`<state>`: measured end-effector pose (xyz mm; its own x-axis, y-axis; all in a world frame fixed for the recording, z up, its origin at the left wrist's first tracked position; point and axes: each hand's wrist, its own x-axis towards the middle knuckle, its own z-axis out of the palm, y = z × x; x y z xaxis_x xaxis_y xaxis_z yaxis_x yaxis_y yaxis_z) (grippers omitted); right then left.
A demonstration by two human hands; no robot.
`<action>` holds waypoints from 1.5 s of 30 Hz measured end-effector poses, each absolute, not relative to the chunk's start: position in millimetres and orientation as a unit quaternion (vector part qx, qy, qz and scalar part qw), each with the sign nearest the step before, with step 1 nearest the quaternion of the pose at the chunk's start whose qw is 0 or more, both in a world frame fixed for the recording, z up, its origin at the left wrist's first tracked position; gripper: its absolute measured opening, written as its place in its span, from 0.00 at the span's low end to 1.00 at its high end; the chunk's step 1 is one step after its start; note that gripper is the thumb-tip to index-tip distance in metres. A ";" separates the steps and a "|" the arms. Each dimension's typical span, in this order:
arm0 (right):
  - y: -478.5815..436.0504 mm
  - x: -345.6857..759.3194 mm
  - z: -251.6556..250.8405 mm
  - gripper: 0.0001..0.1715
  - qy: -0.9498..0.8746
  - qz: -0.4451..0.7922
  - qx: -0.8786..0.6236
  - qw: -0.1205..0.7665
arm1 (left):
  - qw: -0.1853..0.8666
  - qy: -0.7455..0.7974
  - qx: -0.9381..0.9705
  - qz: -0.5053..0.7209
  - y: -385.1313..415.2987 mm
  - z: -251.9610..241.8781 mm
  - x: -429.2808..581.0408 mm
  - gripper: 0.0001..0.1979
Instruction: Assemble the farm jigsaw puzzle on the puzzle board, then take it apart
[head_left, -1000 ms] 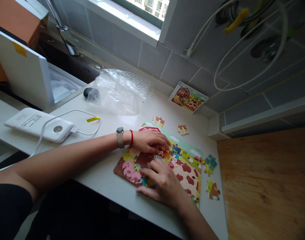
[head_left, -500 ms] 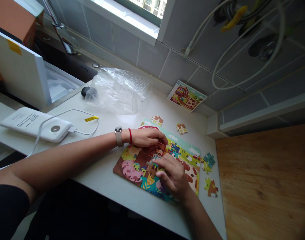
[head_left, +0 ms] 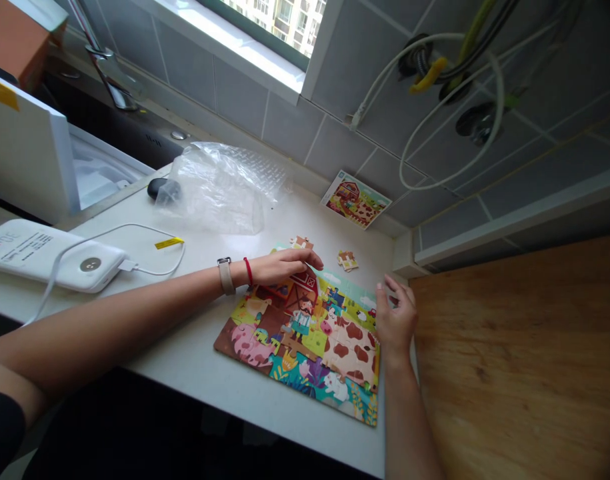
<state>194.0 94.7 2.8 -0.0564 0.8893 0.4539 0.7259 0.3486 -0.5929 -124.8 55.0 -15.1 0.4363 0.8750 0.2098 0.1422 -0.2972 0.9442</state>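
A colourful farm jigsaw puzzle (head_left: 329, 347) lies on the white counter (head_left: 205, 347). My left hand (head_left: 285, 265), with a watch and a red string at the wrist, rests flat on the puzzle's upper left corner with fingers stretched out. My right hand (head_left: 397, 313) hovers at the puzzle's right edge, fingers loosely curled and apart, over the spot where loose pieces lay. Two loose pieces (head_left: 347, 260) lie just beyond the puzzle's top edge. A small reference picture card (head_left: 355, 200) leans against the tiled wall.
A crumpled clear plastic bag (head_left: 219, 190) and a dark small object (head_left: 157, 188) sit at the back left. A white power bank (head_left: 45, 253) with a cable lies on the left. A white box (head_left: 25, 157) stands further left. A wooden surface (head_left: 515, 360) adjoins the counter's right.
My right hand has lifted off the puzzle's middle and moved right to its edge. My left hand has flattened at the upper left corner. The camera has shifted, so everything sits further left.
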 end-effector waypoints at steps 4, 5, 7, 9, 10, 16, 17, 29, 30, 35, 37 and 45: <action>116.7 238.6 -9.3 0.41 -0.709 0.069 -0.674 0.194 | 0.425 0.393 0.734 0.356 48.7 -13.8 -118.8 0.20; 120.6 248.5 -11.2 0.42 -0.708 0.076 -0.682 0.167 | 0.399 0.398 0.748 0.349 46.5 -13.6 -116.2 0.21; 126.1 264.5 -13.5 0.41 -0.712 0.090 -0.683 0.139 | 0.332 0.400 0.784 0.340 42.2 -13.4 -110.6 0.20; 128.9 276.3 -14.1 0.38 -0.718 0.101 -0.677 0.129 | 0.276 0.392 0.812 0.332 39.0 -13.9 -105.7 0.17; 129.5 281.4 -13.9 0.35 -0.721 0.107 -0.674 0.126 | 0.261 0.387 0.821 0.329 37.9 -14.3 -103.9 0.15; 127.5 302.5 -14.3 0.37 -0.720 0.140 -0.670 0.115 | 0.228 0.373 0.839 0.324 35.5 -16.2 -100.9 0.12; 127.1 302.6 -14.1 0.38 -0.717 0.143 -0.672 0.114 | 0.226 0.372 0.840 0.324 35.3 -16.4 -101.0 0.12; 115.9 263.7 17.1 0.31 -0.677 0.150 -0.628 0.355 | 0.219 0.374 0.847 0.308 35.2 -15.1 -101.7 0.13; 115.3 260.5 16.3 0.32 -0.670 0.173 -0.620 0.370 | 0.219 0.373 0.848 0.307 35.2 -15.7 -101.8 0.13; 111.2 243.8 10.1 0.36 -0.705 0.251 -0.584 0.314 | 0.211 0.365 0.852 0.310 36.0 -18.6 -102.8 0.15; 109.6 238.8 7.3 0.36 -0.723 0.263 -0.575 0.278 | 0.211 0.361 0.853 0.313 36.1 -17.6 -103.2 0.15; 112.9 243.3 3.1 0.30 -0.704 0.245 -0.605 0.279 | 0.219 0.354 0.859 0.297 34.5 -10.2 -102.7 0.16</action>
<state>243.3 112.9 3.1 -0.1116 0.9890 0.0970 0.7157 0.1477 -0.6826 -102.7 34.5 -10.2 0.5733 0.7387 0.3544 0.4787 -0.6531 0.5868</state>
